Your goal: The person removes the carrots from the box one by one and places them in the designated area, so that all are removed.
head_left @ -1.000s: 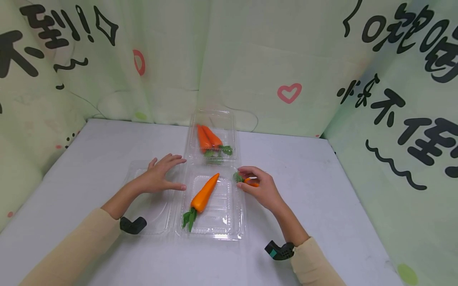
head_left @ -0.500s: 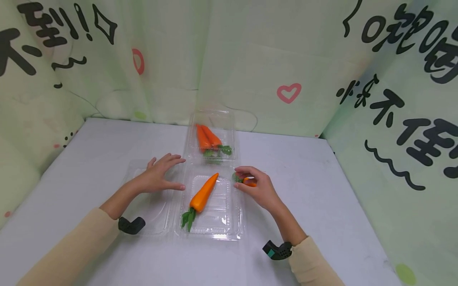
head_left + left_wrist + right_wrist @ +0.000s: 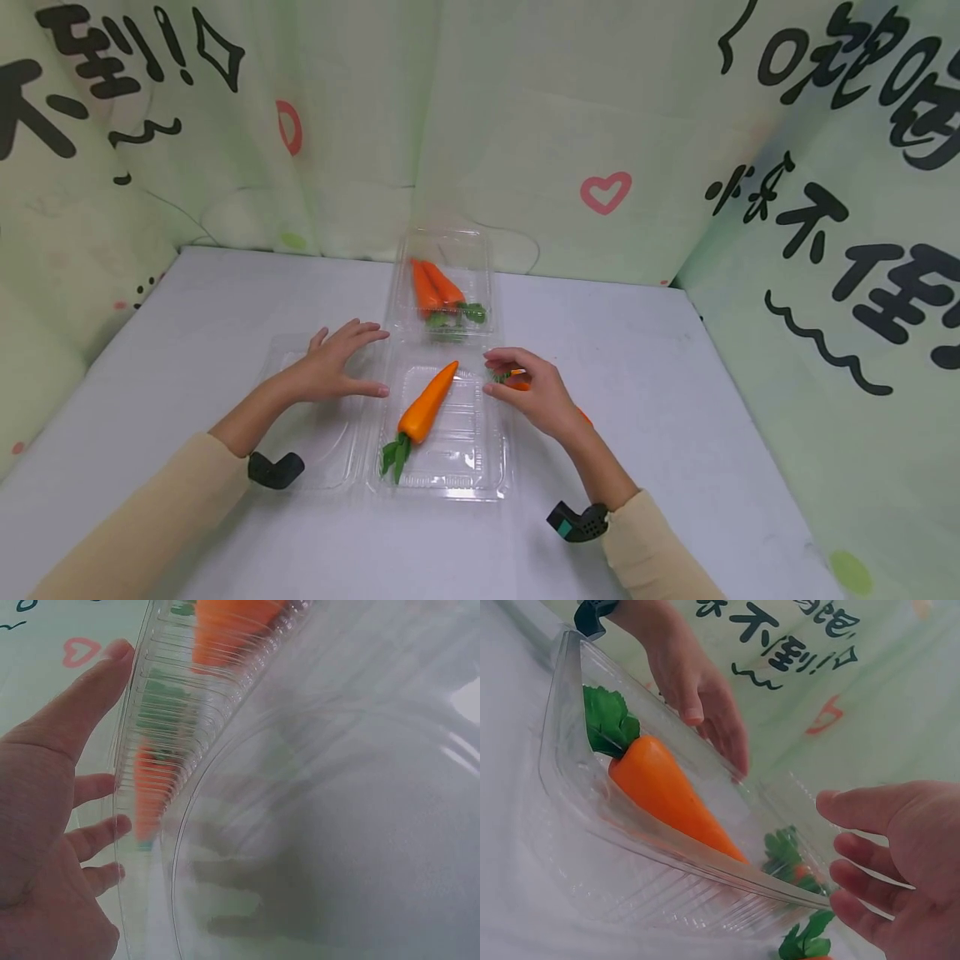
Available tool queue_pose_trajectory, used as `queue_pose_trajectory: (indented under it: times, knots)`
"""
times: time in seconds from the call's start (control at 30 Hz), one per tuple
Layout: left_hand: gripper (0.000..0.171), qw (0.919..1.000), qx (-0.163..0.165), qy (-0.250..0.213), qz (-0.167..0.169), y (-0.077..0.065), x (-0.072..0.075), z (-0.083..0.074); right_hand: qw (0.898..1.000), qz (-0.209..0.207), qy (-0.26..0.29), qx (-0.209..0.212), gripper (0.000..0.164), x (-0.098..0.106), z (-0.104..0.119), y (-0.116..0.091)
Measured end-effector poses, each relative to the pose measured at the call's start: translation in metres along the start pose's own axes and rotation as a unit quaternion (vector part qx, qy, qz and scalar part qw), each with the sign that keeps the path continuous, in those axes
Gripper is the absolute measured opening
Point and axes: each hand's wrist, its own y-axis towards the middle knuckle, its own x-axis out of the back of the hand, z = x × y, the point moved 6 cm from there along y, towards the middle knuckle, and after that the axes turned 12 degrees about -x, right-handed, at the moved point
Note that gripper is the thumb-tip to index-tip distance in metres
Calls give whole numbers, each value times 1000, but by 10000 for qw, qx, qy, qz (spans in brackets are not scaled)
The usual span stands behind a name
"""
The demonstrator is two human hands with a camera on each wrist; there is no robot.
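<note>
An orange carrot point(image 3: 427, 407) with green leaves lies slantwise in the clear plastic container point(image 3: 468, 492). My left hand point(image 3: 337, 367) has its fingers spread, with thumb and fingertips close by the container's left rim. In the left wrist view, those fingers point(image 3: 97, 840) show at the clear ribbed wall. On the other side, my right hand point(image 3: 532, 396) reaches to the right rim, thumb and fingers apart. Another carrot point(image 3: 519, 384) lies beside the container, partly hidden behind the right hand. Its leaves point(image 3: 808, 937) show below the fingers in the right wrist view.
Behind stands another clear container point(image 3: 480, 250) with orange carrots point(image 3: 435, 287) in it, their leaves toward me. A clear lid point(image 3: 322, 467) lies flat to the left, under the left forearm. Printed green curtains point(image 3: 510, 125) enclose the white table point(image 3: 637, 350).
My right hand has shifted slightly left, toward the container's rim, uncovering the tip of the carrot behind it. My left hand and the carrot in the container stay put.
</note>
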Motion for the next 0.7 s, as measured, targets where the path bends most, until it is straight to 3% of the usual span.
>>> queue_pose_trajectory:
  times: [0.7]
  knots:
    - [86,10000,-16,-35,17,0,-1,1,9997,233,89,29,43,-10,5,2]
